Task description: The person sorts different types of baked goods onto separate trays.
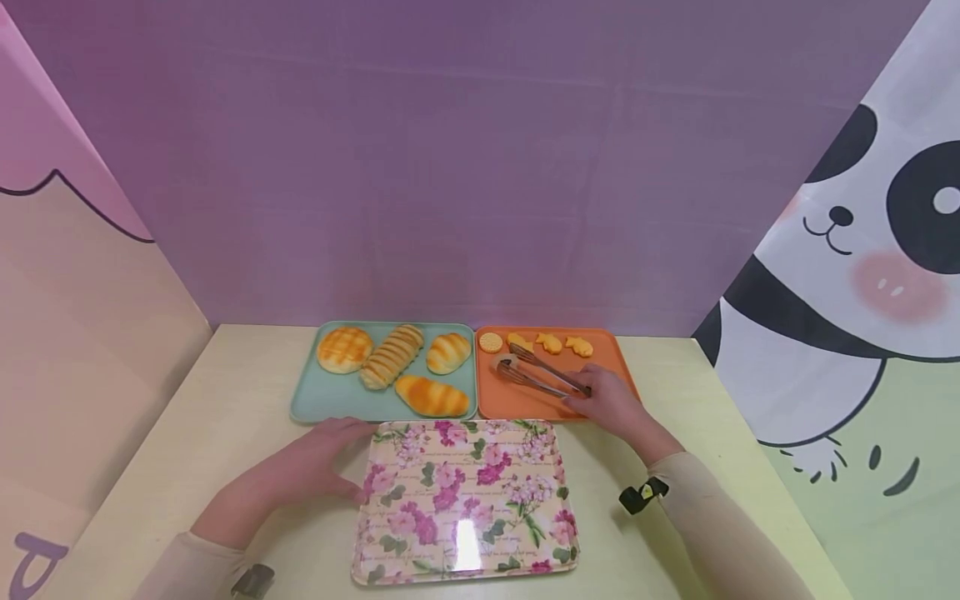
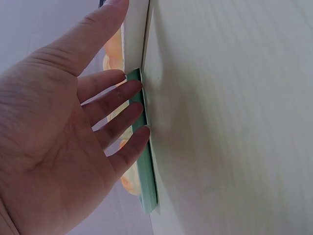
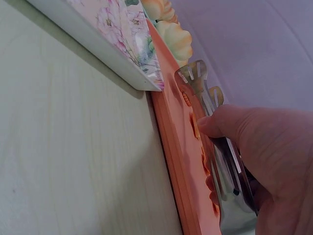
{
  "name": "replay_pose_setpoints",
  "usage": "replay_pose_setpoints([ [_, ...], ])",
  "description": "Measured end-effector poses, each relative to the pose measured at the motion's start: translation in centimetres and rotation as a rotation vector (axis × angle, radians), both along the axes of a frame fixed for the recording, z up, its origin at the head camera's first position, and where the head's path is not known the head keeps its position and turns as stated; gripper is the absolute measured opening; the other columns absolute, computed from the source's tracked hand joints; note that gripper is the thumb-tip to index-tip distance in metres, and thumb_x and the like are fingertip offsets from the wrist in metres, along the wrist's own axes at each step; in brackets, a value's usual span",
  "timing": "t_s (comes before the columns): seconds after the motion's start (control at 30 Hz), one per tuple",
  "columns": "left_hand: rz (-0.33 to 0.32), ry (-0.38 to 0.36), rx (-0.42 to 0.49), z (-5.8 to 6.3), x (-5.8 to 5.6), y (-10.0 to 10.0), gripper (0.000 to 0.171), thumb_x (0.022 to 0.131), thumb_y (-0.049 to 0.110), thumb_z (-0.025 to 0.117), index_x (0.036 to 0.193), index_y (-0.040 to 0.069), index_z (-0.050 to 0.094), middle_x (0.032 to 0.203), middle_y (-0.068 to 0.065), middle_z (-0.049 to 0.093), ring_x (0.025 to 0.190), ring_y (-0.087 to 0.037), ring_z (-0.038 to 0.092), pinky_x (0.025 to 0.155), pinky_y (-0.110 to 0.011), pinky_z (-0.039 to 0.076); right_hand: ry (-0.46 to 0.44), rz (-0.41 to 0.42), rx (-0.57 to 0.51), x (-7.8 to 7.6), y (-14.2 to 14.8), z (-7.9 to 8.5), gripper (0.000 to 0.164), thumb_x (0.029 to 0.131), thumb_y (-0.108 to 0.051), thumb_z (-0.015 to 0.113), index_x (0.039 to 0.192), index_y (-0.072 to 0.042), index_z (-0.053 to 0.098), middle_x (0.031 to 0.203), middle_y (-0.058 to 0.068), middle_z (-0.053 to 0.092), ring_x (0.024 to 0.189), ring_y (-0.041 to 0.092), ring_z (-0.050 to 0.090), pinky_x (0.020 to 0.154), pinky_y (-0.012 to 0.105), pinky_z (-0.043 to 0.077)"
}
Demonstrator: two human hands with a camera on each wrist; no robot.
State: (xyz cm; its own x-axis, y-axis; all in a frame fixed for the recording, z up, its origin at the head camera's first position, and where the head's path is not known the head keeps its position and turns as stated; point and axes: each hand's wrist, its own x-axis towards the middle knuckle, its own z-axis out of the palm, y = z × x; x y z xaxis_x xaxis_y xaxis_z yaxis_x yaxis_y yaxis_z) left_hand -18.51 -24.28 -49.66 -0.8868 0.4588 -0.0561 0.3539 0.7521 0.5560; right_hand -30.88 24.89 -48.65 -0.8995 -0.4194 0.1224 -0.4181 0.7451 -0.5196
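Observation:
My right hand (image 1: 609,402) grips metal tongs (image 1: 551,369) between thumb and fingers over the orange tray (image 1: 617,367). The two slotted tong heads (image 3: 194,82) stand apart, pointing left, close to the small pieces near the tray's back edge. Those are a round biscuit (image 1: 491,342) and several fish-shaped crackers (image 1: 579,347); the leftmost cracker is partly covered by the tongs. My left hand (image 1: 311,465), fingers extended and spread, is at the left side of the flower-patterned tray (image 1: 468,492). In the left wrist view its palm (image 2: 54,147) holds nothing.
A teal tray (image 1: 318,404) at the back left bears a round bun (image 1: 345,349), a long ridged loaf (image 1: 392,357) and two smaller breads (image 1: 432,397). It adjoins the orange tray. A purple backdrop (image 1: 465,183) rises behind the table (image 1: 675,533), with printed panels on both sides.

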Motion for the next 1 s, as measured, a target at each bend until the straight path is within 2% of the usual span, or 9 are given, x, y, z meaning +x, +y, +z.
replay_pose_setpoints([
  [0.47,0.007,-0.024,0.003,-0.08,0.05,0.01,0.104,0.077,0.049,0.1,0.159,0.002,0.056,0.162,-0.021,0.055,0.152,-0.052,0.044,0.125,-0.071,0.036,-0.044,-0.007,0.021,-0.11,-0.44,-0.16,0.044,0.1,-0.016,0.083,0.138,0.005,0.074,0.088,0.005,0.058,0.073,0.02,0.047,0.056,0.03,0.041],
  [0.67,0.009,-0.028,0.003,-0.11,0.0,0.01,0.105,0.076,0.051,0.1,0.159,0.003,0.056,0.163,-0.021,0.055,0.152,-0.052,0.044,0.125,-0.07,0.037,-0.057,-0.025,-0.003,-0.14,-0.36,-0.34,0.057,0.097,-0.022,0.088,0.146,0.002,0.069,0.097,0.013,0.06,0.077,0.022,0.051,0.06,0.031,0.044],
  [0.8,0.008,-0.021,-0.003,-0.23,-0.09,-0.05,0.105,0.076,0.052,0.099,0.159,0.003,0.056,0.162,-0.02,0.055,0.152,-0.051,0.044,0.125,-0.07,0.037,-0.051,-0.035,-0.014,-0.02,-0.2,-0.4,0.066,0.096,-0.023,0.089,0.152,0.002,0.064,0.101,0.014,0.06,0.079,0.022,0.052,0.062,0.033,0.046],
  [1.0,-0.001,-0.007,-0.006,-0.18,-0.11,-0.08,0.104,0.077,0.051,0.099,0.158,0.002,0.056,0.161,-0.021,0.056,0.15,-0.05,0.046,0.125,-0.069,0.038,-0.041,-0.036,-0.009,0.23,-0.19,-0.22,0.067,0.097,-0.025,0.088,0.153,0.002,0.062,0.102,0.014,0.061,0.079,0.021,0.052,0.063,0.034,0.045],
])
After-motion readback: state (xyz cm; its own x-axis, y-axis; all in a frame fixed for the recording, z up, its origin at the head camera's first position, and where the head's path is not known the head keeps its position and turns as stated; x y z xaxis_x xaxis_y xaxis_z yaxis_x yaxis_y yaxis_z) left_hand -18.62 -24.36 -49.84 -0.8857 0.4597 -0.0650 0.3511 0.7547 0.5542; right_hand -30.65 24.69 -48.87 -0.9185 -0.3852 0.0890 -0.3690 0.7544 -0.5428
